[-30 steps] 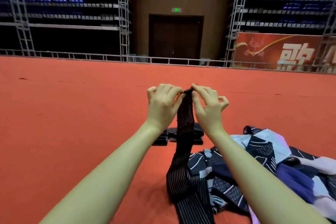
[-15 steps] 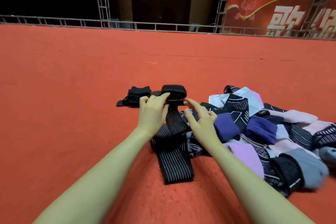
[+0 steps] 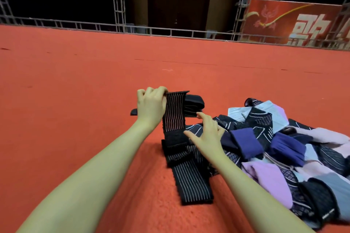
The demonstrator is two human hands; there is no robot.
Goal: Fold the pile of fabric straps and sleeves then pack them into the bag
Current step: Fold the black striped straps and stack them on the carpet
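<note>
A long black strap with thin white stripes (image 3: 174,113) runs from my left hand down onto the red carpet, its lower part lying in folds. My left hand (image 3: 151,105) grips the strap's top end and holds it upright. My right hand (image 3: 206,134) hovers with spread fingers beside the strap's middle, fingertips near its right edge; I cannot tell if they touch. Behind the strap lies a stack of folded black pieces (image 3: 194,103). A pile of loose sleeves (image 3: 280,147) in purple, lilac, pink, grey and patterned black spreads to the right. No bag is in view.
The red carpet (image 3: 75,100) stretches wide to the left and ahead. A metal railing (image 3: 170,32) bounds it at the back, with scaffolding, a dark door and a red banner (image 3: 291,21) behind.
Both hands came down from holding the strap's end up high. My right hand let go of the top and dropped to the strap's middle; my left keeps the end.
</note>
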